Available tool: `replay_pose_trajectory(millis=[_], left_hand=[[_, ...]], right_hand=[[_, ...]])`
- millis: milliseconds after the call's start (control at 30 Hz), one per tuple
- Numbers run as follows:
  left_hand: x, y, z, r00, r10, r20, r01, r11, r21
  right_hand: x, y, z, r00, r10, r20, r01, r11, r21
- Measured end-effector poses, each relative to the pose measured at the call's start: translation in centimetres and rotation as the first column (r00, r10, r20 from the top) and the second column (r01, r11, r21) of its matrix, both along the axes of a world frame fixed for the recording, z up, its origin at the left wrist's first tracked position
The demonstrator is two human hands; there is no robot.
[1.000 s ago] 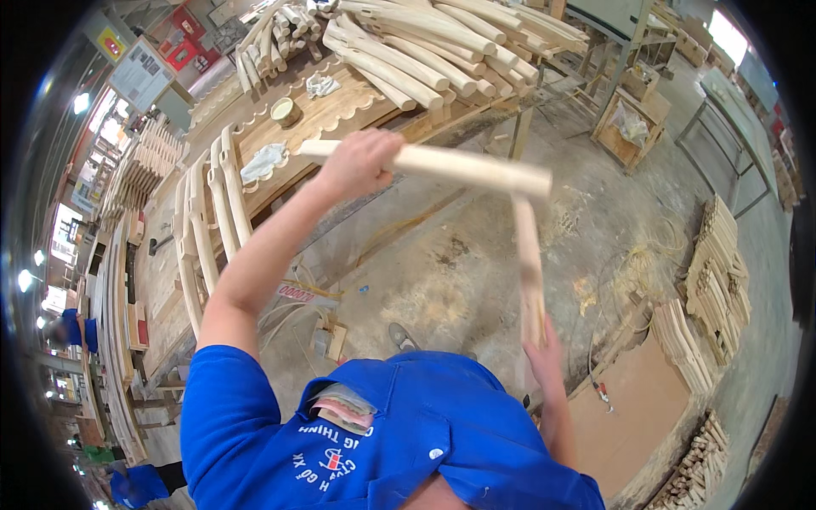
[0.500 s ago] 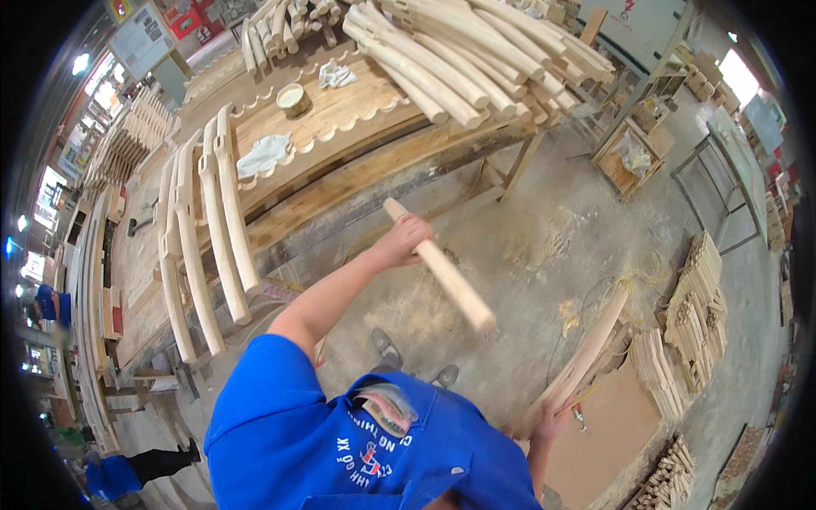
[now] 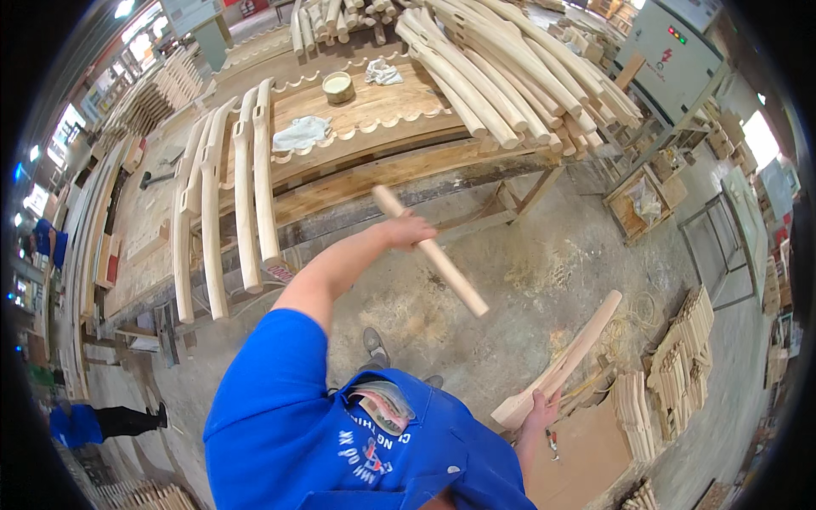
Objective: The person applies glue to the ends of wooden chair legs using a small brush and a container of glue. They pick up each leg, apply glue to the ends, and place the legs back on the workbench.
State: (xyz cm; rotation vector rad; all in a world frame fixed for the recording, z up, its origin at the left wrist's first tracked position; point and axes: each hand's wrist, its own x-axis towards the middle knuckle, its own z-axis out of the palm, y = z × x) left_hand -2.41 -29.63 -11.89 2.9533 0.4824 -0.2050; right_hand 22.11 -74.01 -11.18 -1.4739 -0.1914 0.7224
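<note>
Your left hand (image 3: 410, 231) is wrapped around a pale, straight, round wooden rod (image 3: 456, 279), gripping it between its ends and holding it slantwise above the concrete floor, in front of the long wooden workbench (image 3: 336, 189). Your right hand (image 3: 539, 415), well apart from the left, is clamped near the wider lower end of a pale, gently curved wooden piece (image 3: 568, 361), whose narrower end points up and away from you over the floor. The rod and the curved piece do not touch, so as things stand nothing joins them. How much is done can only be judged roughly: four long, curved, pale wooden posts with slotted upper ends (image 3: 244, 204) lie side by side at the left of the bench, their lower ends jutting past its front edge, and they look sorted apart from the rest. A big heap of similar pale wooden posts (image 3: 510, 81) covers the bench's right part, so if those belong to the same work, much appears to be left. Between the two groups, a round tin with pale contents (image 3: 337, 88) and a crumpled white cloth (image 3: 302, 133) sit on the bench, with neither of your hands near them. Whether either piece you hold is finished, you cannot tell from here; the surface detail is too small to judge.
</note>
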Motion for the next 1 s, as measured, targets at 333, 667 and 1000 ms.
replay_pose_trajectory(millis=[333,667,1000], left_hand=[[0.5,-4.7,12.2,0.848,-0.091,0.522,0.073,0.996,0.055],[-11.4,0.9,26.0,-0.01,0.717,0.697,0.232,0.68,-0.696],[-19.8,7.3,21.7,-0.221,0.93,0.294,0.465,0.366,-0.807]], right_hand=[[1.2,-0.4,-0.3,0.995,-0.049,0.082,0.039,0.992,0.12],[1.4,8.0,2.8,0.944,0.204,0.261,-0.265,0.937,0.228],[-0.9,14.4,7.0,0.928,0.267,0.261,-0.334,0.906,0.26]])
